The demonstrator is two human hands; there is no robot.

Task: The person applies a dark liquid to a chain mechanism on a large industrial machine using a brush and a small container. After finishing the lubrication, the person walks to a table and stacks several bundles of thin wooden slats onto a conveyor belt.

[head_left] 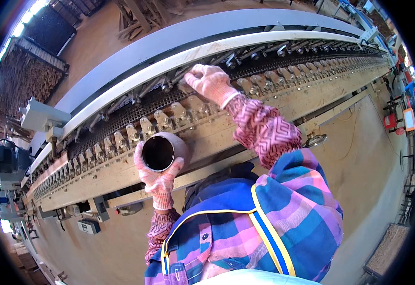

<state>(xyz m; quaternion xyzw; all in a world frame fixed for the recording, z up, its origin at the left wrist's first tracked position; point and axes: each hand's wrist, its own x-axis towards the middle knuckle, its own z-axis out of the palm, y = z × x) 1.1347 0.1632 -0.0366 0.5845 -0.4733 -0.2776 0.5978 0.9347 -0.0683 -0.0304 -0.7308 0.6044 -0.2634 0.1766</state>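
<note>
My left hand, in a pale pinkish knit glove, is wrapped round an open round can with a dark inside. The can is tipped so its mouth faces up at me, and it stands just in front of the near row of metal rollers. My gloved right hand reaches across the machine to the dark chain track. Its fingers are closed close to the slanted rods under the pale upper beam. Whatever they hold is too blurred and hidden to name.
The long beige machine bed runs left to right before me. A motor sits at its left end, and a chrome handle on its near side. Stacked wood stands beyond at the left, loose boards at the back.
</note>
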